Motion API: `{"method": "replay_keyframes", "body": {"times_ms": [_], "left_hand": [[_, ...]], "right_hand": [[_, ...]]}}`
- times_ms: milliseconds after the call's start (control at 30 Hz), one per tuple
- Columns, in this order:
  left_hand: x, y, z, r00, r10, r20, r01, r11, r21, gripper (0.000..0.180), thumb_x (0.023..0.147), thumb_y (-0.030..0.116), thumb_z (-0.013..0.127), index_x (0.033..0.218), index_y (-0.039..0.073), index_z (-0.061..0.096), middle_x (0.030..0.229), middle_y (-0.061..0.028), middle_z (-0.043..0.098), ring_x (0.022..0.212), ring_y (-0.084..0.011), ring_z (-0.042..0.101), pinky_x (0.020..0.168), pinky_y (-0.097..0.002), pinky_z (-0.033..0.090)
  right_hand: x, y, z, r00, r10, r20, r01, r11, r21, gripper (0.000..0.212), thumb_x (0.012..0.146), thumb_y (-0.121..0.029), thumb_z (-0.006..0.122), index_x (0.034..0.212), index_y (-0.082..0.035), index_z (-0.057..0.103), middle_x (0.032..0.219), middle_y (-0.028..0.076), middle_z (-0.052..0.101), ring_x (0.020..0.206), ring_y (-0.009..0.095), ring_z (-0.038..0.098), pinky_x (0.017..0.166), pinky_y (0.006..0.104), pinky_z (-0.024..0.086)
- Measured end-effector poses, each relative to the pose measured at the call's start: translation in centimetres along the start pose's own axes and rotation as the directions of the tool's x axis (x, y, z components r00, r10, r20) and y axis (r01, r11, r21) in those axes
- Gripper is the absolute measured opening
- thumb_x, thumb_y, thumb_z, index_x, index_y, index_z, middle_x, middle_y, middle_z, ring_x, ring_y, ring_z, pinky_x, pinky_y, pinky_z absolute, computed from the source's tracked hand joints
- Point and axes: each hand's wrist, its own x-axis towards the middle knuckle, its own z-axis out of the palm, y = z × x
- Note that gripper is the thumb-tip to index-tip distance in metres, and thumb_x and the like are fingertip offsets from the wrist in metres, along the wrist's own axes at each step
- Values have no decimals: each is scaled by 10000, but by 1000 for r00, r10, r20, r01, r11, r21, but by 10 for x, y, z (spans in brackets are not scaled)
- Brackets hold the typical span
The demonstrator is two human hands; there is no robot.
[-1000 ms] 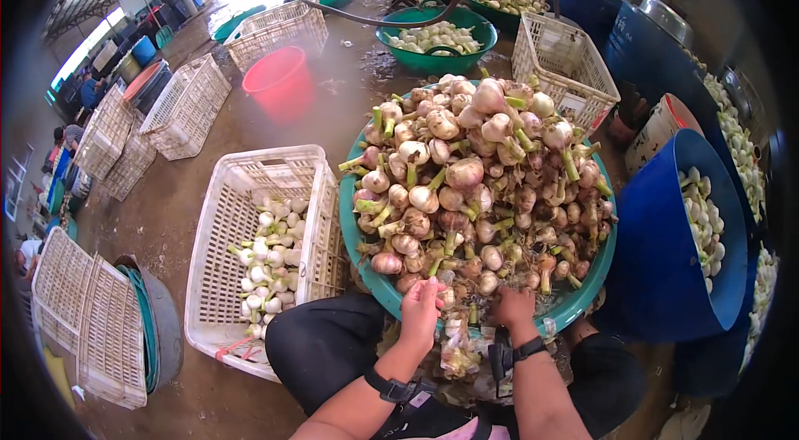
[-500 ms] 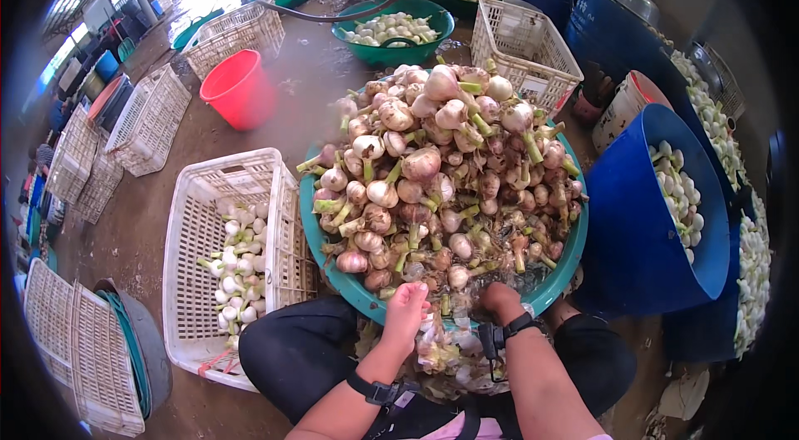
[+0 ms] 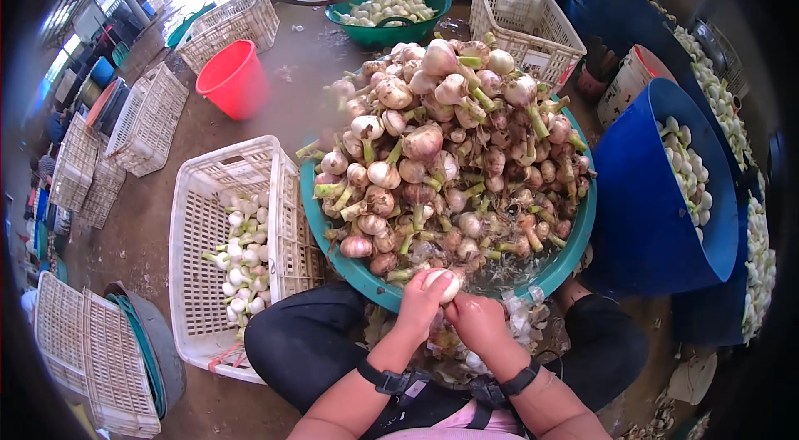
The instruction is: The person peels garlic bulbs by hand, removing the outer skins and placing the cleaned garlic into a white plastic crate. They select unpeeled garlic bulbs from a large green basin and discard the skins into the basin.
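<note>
Close to the near rim of a round teal tub (image 3: 383, 297), my left hand (image 3: 423, 305) grips a white garlic bulb (image 3: 442, 283), thumb over its top. My right hand (image 3: 481, 323) is closed against the bulb's near right side, its fingertips partly hidden. Heaped in the tub are unpeeled garlic bulbs (image 3: 423, 142), purplish and brown-stained with short green stems. Some water shows at the tub's near right. Loose papery garlic skins (image 3: 526, 322) lie between my legs, below the rim.
Left of the tub stands a white plastic crate (image 3: 190, 273) partly filled with peeled garlic. A blue tub (image 3: 632, 190) tilts at the right. Beyond are a red bucket (image 3: 233, 80), a green basin (image 3: 420, 32) of peeled garlic and a white crate (image 3: 509, 24). A hose (image 3: 320, 1) crosses the top.
My right hand has come up from the tub's wet near edge and joined my left. A white garlic bulb is now between them; my left hand showed none before. The view has shifted slightly.
</note>
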Motion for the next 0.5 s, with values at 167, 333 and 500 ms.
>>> {"method": "replay_keyframes", "body": {"times_ms": [167,333,500], "left_hand": [[7,5,-7,972,-237,-2,234,961,-144,232,834,312,557,875,84,564,624,19,508,393,-52,366,341,-191,252],[14,2,-28,934,-295,203,347,885,-311,238,870,321,483,917,100,556,708,6,551,472,-68,441,377,-194,295],[18,-4,-36,884,81,460,-305,846,437,367,814,360,562,1051,82,596,909,-35,628,810,-118,565,669,-272,462]], "right_hand": [[5,3,12,998,-53,-36,50,997,-60,194,756,-211,544,649,-50,542,605,160,586,535,310,587,484,398,473],[15,18,14,934,196,300,-354,376,856,237,865,-200,479,757,1,542,642,102,578,508,201,588,459,333,468],[2,31,10,999,-16,29,-4,797,605,180,813,-145,565,937,-32,629,758,132,603,718,288,571,661,352,439]]}}
